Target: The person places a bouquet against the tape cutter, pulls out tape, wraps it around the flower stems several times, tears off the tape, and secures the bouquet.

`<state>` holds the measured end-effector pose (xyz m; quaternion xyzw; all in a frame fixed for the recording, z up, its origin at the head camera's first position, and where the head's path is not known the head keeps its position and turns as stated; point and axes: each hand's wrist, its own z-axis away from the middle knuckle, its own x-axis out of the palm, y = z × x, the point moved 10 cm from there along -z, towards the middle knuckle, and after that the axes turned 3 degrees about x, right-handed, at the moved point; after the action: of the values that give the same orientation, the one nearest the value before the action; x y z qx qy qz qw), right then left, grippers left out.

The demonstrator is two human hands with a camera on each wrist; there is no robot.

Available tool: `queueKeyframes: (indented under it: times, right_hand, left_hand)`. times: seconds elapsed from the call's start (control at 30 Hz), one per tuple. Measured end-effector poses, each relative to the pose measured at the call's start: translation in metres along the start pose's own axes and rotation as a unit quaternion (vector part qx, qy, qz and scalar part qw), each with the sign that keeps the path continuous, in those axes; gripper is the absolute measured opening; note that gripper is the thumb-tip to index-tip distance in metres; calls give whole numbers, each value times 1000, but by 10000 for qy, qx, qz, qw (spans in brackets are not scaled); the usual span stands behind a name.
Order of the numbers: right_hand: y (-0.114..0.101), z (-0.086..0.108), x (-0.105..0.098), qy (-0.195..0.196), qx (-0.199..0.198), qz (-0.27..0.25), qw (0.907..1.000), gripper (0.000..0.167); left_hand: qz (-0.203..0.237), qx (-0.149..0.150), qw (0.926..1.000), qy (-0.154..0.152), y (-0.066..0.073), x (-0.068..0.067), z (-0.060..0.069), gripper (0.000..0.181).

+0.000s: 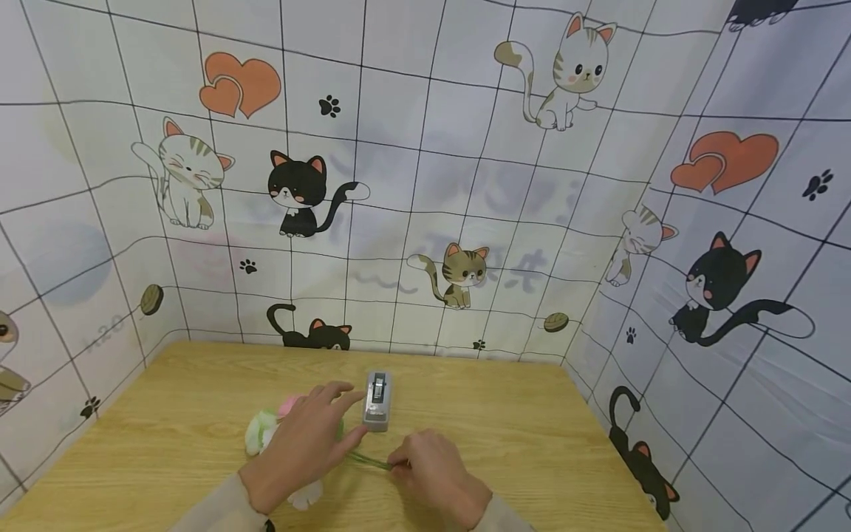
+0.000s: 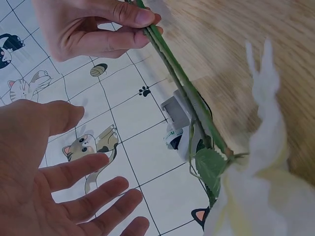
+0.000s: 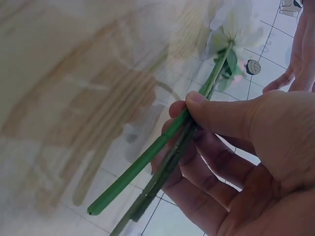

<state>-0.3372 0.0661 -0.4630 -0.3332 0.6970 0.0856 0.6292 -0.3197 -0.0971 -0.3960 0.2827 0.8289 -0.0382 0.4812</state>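
My right hand (image 1: 435, 469) pinches the green stems (image 3: 142, 167) of a small bunch of flowers between thumb and fingers, and the cut ends stick out past its grip. At the other end are a pale green bloom (image 1: 259, 432), a pink bloom (image 1: 288, 406) and a white bloom (image 2: 261, 191) with a green leaf (image 2: 209, 167). In the head view my left hand (image 1: 306, 440) hides part of the bunch. The left wrist view shows its fingers spread, apart from the stems. A grey tape dispenser (image 1: 377, 403) stands just beyond both hands.
The wooden table (image 1: 518, 436) lies under everything. A white cloth (image 1: 399, 185) with printed cats and grid lines hangs behind it and along both sides.
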Motion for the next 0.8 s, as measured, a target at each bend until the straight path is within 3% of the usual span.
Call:
queueKeyframes:
  times: [0.13, 0.27, 0.8]
  right_hand:
    - [4, 0, -1, -120, 35, 75, 9999, 18]
    - [7, -1, -1, -214, 53, 129, 9997, 20]
    - [14, -5, 6, -765, 152, -65, 9969, 13]
  left_hand:
    - [192, -228, 9987, -412, -2, 9, -5, 48]
    - [288, -331, 9973, -597, -2, 15, -9, 46]
    - [268, -746, 9944, -697, -6, 27, -21, 42]
